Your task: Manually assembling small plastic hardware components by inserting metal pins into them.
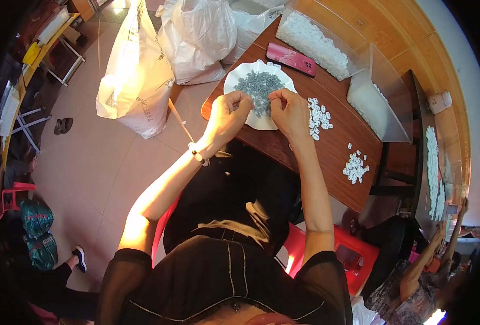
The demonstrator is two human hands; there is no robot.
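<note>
A white plate with a wavy rim point(231, 82) stands on the brown table, heaped with small grey pieces point(258, 83). Over its near left side is my left hand point(231, 112), its thumb and fingertips pinched together. Facing it across the plate, my right hand point(291, 112) is pinched the same way. Whatever sits between the fingertips of either hand is too small to make out. Just right of my right hand lies a pile of small white pieces point(319, 118) with dark marks. A smaller group of such white pieces point(354, 167) lies nearer the table's right end.
A pink case point(291, 59) lies behind the plate. Clear bins of white parts point(314, 44) point(365, 105) line the table's far side. Full white sacks point(137, 81) point(196, 38) stand on the floor at left. Another person's arms point(421, 268) reach in at lower right, beside red stools point(353, 254).
</note>
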